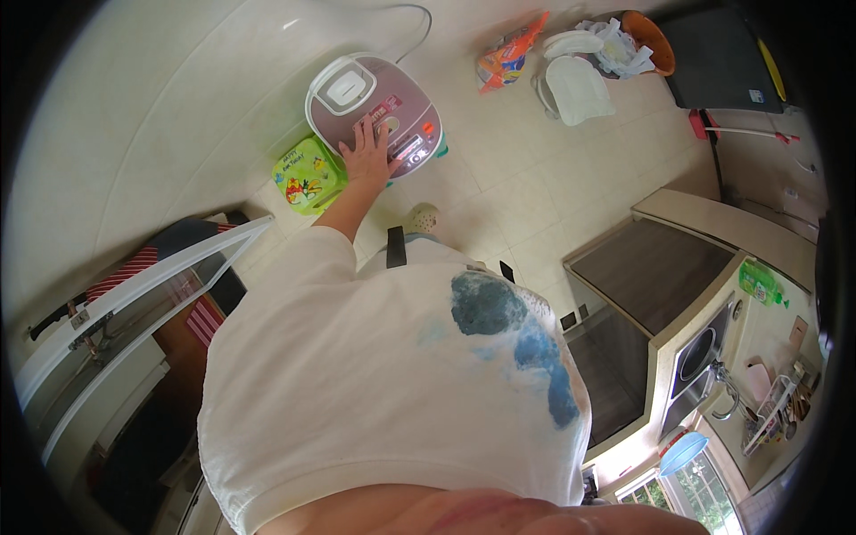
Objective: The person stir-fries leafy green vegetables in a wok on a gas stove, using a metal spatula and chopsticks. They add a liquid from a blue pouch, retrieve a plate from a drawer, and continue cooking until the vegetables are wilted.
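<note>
My left hand rests on the lid of a rice cooker, fingers spread and holding nothing. The cooker has a pinkish-mauve top, a white rim and a pale vent cap at its far left. My thumb is beside the control panel at the lid's near right edge. A bright green stool-like item with cartoon birds stands beside and partly beneath the cooker; how much it supports is hidden. My right hand is out of the picture.
An orange bag and a white stool stand against the far wall, with an orange bin beside them. At right runs a counter with a cooktop and a green bottle. A white-framed door is at left.
</note>
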